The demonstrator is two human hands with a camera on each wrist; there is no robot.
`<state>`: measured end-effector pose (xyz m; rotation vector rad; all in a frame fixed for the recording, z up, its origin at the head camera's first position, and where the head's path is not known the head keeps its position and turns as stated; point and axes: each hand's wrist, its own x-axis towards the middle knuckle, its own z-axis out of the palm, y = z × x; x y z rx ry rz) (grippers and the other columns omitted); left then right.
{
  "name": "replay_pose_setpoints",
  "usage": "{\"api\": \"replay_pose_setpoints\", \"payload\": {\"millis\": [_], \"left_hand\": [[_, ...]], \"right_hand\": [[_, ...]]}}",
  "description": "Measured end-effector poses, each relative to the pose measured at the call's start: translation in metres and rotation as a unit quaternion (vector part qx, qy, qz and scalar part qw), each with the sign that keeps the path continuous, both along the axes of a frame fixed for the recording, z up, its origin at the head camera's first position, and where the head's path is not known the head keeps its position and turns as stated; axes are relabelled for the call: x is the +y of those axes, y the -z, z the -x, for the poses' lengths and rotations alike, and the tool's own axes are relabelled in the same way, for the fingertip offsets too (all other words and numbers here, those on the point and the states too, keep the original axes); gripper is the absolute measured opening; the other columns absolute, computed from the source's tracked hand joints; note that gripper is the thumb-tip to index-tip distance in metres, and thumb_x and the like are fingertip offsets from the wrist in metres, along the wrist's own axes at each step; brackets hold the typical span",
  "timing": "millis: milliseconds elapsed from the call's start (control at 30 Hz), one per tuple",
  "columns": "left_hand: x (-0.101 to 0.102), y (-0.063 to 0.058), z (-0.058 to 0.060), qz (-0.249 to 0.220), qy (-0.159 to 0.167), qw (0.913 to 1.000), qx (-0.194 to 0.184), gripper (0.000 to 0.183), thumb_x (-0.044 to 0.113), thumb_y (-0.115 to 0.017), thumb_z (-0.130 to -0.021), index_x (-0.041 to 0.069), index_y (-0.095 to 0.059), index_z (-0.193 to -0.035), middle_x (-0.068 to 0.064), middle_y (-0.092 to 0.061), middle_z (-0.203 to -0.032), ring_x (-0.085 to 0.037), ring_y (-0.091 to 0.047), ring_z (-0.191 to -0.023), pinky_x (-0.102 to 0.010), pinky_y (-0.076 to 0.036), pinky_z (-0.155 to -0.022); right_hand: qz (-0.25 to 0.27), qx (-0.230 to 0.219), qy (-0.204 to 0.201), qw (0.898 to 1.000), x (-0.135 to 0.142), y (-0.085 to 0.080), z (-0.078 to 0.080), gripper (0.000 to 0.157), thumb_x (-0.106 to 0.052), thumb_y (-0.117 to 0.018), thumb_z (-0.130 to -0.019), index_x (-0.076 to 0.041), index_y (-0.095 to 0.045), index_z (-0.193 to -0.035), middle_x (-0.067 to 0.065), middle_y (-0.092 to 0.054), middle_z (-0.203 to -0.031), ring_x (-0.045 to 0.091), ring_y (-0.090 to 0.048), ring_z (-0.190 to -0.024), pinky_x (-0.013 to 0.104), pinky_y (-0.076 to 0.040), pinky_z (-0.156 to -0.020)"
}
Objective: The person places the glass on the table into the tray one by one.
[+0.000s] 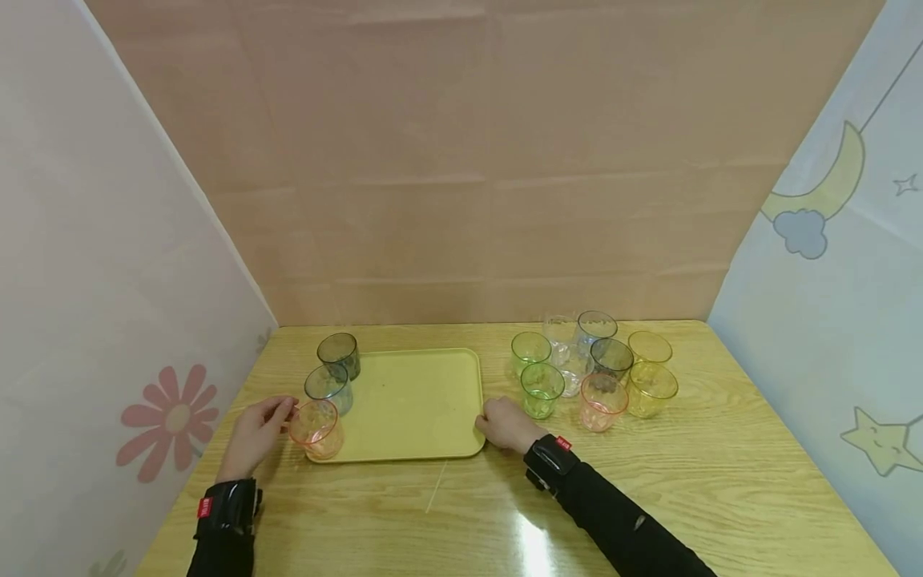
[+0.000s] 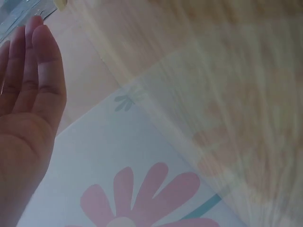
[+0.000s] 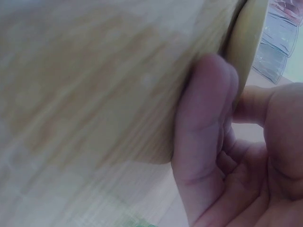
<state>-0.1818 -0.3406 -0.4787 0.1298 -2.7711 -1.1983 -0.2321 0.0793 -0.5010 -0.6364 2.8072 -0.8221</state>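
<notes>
My left hand (image 1: 254,433) is beside a pink glass (image 1: 317,433), its fingertips right at the glass's left side in the head view. In the left wrist view its fingers (image 2: 47,71) look nearly straight, with nothing gripped in the palm. A blue glass (image 1: 330,390) and a dark grey glass (image 1: 339,355) stand in a row behind the pink one. All three overlap the left end of a yellow tray (image 1: 418,405). At the tray's right edge, my right hand (image 1: 509,425) pinches the rim between thumb and curled fingers (image 3: 203,104).
Right of the tray stands a cluster of glasses: two green, among them the front one (image 1: 542,393), two yellow, among them the front one (image 1: 652,393), a pink one (image 1: 603,405), a dark one (image 1: 611,357), a blue one (image 1: 596,327) and clear ones (image 1: 561,340). Walls border the wooden table (image 1: 360,521).
</notes>
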Motion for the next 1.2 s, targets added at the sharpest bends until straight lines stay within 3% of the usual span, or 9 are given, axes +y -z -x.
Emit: {"api": "replay_pose_setpoints", "payload": {"millis": [167, 367, 600, 833, 1200], "left_hand": [[-0.002, 0.006, 0.007, 0.051, 0.016, 0.9985, -0.011, 0.031, 0.022, -0.056, -0.101, -0.001, -0.066, -0.119, -0.019, -0.069, -0.11, -0.023, -0.063, -0.093, -0.03, -0.051, -0.073], [-0.002, 0.008, 0.012, 0.073, 0.051, 0.9958, -0.02, 0.032, 0.027, -0.061, -0.098, -0.001, -0.07, -0.113, -0.018, -0.071, -0.107, -0.031, -0.064, -0.097, -0.039, -0.05, -0.078], [-0.002, 0.008, 0.014, 0.074, 0.071, 0.9934, -0.052, 0.034, 0.029, -0.062, -0.097, 0.003, -0.071, -0.115, -0.015, -0.07, -0.107, -0.031, -0.064, -0.102, -0.041, -0.049, -0.082], [0.0, 0.009, 0.014, 0.066, 0.083, 0.9917, -0.073, 0.023, 0.015, -0.063, -0.095, 0.002, -0.071, -0.113, -0.017, -0.07, -0.11, -0.031, -0.063, -0.102, -0.039, -0.048, -0.079], [0.002, 0.007, 0.014, 0.048, 0.059, 0.9938, -0.081, 0.02, 0.012, -0.069, -0.089, 0.002, -0.074, -0.106, -0.018, -0.07, -0.11, -0.031, -0.063, -0.101, -0.034, -0.048, -0.074]], "right_hand": [[0.006, 0.0, 0.0, 1.0, 0.001, 0.0, -0.001, 0.041, -0.01, -0.055, -0.094, -0.015, -0.044, -0.055, -0.008, -0.039, -0.042, 0.004, -0.036, -0.031, 0.022, -0.032, -0.035], [0.031, -0.013, 0.016, 0.999, 0.002, -0.002, -0.003, 0.041, -0.013, -0.057, -0.096, -0.014, -0.047, -0.056, -0.006, -0.043, -0.045, 0.004, -0.039, -0.033, 0.02, -0.032, -0.035], [0.07, -0.024, 0.022, 0.997, 0.008, -0.004, -0.008, 0.042, -0.016, -0.059, -0.096, -0.015, -0.049, -0.055, -0.007, -0.041, -0.046, 0.004, -0.042, -0.035, 0.022, -0.036, -0.039], [0.105, -0.026, 0.024, 0.994, 0.014, -0.005, -0.012, 0.033, -0.015, -0.058, -0.097, -0.008, -0.066, -0.065, -0.008, -0.048, -0.044, 0.006, -0.047, -0.035, 0.026, -0.044, -0.04], [0.104, 0.043, 0.071, 0.991, 0.016, -0.01, -0.016, 0.026, -0.017, -0.063, -0.093, -0.012, -0.067, -0.068, -0.008, -0.05, -0.055, 0.006, -0.042, -0.048, 0.021, -0.034, -0.048]]}}
